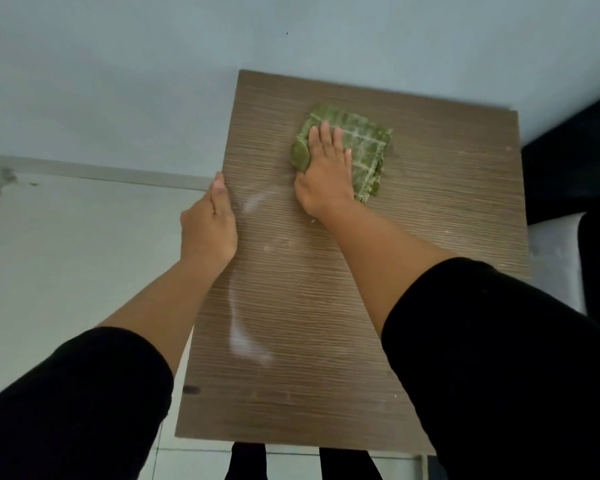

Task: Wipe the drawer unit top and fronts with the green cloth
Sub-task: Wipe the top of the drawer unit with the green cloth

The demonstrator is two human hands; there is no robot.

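Pressing green cloth flat under open right hand near drawer unit top far edge; left hand bracing left edge, fingers curled, nearer the unwiped dust.

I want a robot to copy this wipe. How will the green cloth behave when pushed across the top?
The green cloth is folded and creased, so it is probably floppy and may bunch under sideways pushes. The right hand lies flat on it, which likely keeps it spread. It looks light, so it should slide easily over the wooden top.
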